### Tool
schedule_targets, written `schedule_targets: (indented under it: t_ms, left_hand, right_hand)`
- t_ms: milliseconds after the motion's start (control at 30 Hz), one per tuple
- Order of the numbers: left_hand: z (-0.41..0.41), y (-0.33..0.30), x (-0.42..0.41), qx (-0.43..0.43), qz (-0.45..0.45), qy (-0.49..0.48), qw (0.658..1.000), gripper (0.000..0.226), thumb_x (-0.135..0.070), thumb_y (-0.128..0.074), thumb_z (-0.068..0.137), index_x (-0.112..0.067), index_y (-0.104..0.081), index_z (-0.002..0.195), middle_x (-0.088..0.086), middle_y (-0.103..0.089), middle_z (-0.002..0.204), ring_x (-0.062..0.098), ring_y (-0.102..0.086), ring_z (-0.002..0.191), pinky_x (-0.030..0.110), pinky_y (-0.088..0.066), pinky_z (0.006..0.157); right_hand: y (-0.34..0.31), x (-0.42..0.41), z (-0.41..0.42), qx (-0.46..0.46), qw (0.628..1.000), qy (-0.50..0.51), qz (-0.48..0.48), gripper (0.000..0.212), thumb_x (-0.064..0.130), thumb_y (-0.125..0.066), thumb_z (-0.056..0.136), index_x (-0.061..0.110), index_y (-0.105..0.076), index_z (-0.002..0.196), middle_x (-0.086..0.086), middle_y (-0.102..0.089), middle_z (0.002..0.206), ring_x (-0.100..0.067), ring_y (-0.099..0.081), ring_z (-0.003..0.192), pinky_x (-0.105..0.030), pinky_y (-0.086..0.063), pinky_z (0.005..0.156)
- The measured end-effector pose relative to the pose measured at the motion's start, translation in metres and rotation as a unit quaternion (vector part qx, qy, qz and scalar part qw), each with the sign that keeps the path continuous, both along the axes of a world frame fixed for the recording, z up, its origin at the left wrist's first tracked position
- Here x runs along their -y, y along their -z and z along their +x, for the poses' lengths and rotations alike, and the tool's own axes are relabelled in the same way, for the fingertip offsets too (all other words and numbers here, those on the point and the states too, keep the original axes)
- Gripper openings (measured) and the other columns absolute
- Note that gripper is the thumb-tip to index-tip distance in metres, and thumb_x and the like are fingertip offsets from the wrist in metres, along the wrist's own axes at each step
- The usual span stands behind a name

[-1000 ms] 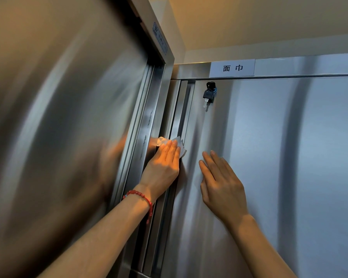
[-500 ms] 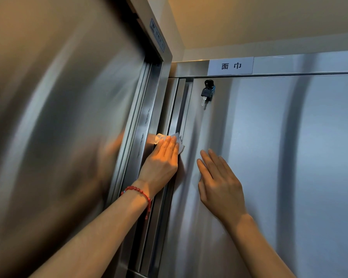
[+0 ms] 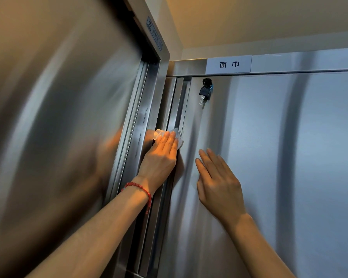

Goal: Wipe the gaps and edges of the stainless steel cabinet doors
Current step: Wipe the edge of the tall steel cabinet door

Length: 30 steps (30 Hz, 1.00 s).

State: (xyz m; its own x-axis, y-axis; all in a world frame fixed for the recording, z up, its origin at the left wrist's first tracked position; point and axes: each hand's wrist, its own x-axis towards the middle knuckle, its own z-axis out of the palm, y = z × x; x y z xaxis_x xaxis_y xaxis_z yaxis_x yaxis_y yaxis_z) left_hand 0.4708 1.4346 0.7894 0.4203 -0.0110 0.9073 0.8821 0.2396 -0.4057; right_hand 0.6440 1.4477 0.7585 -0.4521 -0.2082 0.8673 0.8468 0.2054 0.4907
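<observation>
Two stainless steel cabinets meet in a corner. My left hand [image 3: 162, 155], with a red bead bracelet at the wrist, presses a white wipe [image 3: 176, 135] with straight fingers into the vertical gap [image 3: 180, 105] at the left edge of the right cabinet door [image 3: 279, 157]. The wipe shows only above and beside my fingertips. My right hand [image 3: 217, 181] lies flat and open on the face of that door, a little right of the gap. The left cabinet door [image 3: 58, 117] fills the left side.
A black key [image 3: 205, 91] hangs in the lock near the door's top left corner. A white label with two characters [image 3: 228, 64] sits on the top rail. The left cabinet's frame [image 3: 159, 77] juts out beside the gap. Ceiling is close above.
My left hand and the wipe have slid a little upward along the gap. My right hand stays flat on the door at nearly the same spot.
</observation>
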Motion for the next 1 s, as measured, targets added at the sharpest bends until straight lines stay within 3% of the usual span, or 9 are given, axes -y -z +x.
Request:
schedule_targets:
  t_ms: [200,333,633,767,1000]
  left_hand:
    - [0.001,0.003,0.0,-0.005,-0.011,-0.006,1.0,0.05,-0.001,-0.029,0.08,-0.009,-0.071,0.106,0.01,-0.067,0.113,0.022,-0.064,0.107,0.03,-0.051,0.091]
    - [0.001,-0.001,0.001,-0.011,0.003,-0.009,1.0,0.049,-0.001,-0.03,0.079,-0.008,-0.072,0.103,0.01,-0.068,0.11,0.022,-0.065,0.104,0.03,-0.052,0.089]
    - [0.002,0.004,0.001,-0.011,0.01,-0.011,1.0,0.049,-0.001,-0.03,0.079,-0.008,-0.072,0.102,0.01,-0.069,0.109,0.023,-0.065,0.104,0.03,-0.051,0.091]
    - [0.002,-0.006,0.002,-0.016,0.012,-0.013,1.0,0.05,-0.002,-0.029,0.079,-0.012,-0.073,0.102,0.007,-0.069,0.11,0.02,-0.065,0.105,0.028,-0.05,0.092]
    - [0.002,0.0,-0.002,-0.015,0.015,-0.015,1.0,0.05,-0.002,-0.029,0.08,-0.009,-0.071,0.105,0.01,-0.067,0.112,0.022,-0.064,0.107,0.031,-0.05,0.093]
  right_hand:
    - [0.0,0.0,0.0,-0.002,1.0,-0.003,-0.005,0.036,0.011,-0.062,0.08,0.001,-0.068,0.114,-0.016,-0.061,0.125,-0.031,-0.056,0.119,-0.046,-0.043,0.099]
    - [0.0,0.001,-0.001,-0.005,1.0,-0.009,-0.005,0.037,0.014,-0.044,0.088,0.002,-0.068,0.114,-0.016,-0.061,0.124,-0.031,-0.057,0.118,-0.045,-0.045,0.098]
    - [0.0,0.002,-0.001,-0.004,1.0,-0.009,-0.001,0.034,0.008,-0.056,0.082,0.001,-0.068,0.113,-0.017,-0.062,0.124,-0.032,-0.057,0.118,-0.046,-0.042,0.099]
    - [0.0,0.001,-0.001,0.0,1.0,0.001,-0.013,0.042,0.013,-0.07,0.073,0.001,-0.068,0.113,-0.017,-0.062,0.123,-0.032,-0.057,0.117,-0.045,-0.041,0.099]
    - [0.001,0.002,0.0,-0.001,1.0,-0.005,-0.018,0.043,0.012,-0.071,0.072,0.001,-0.068,0.113,-0.017,-0.062,0.123,-0.032,-0.057,0.117,-0.045,-0.04,0.099]
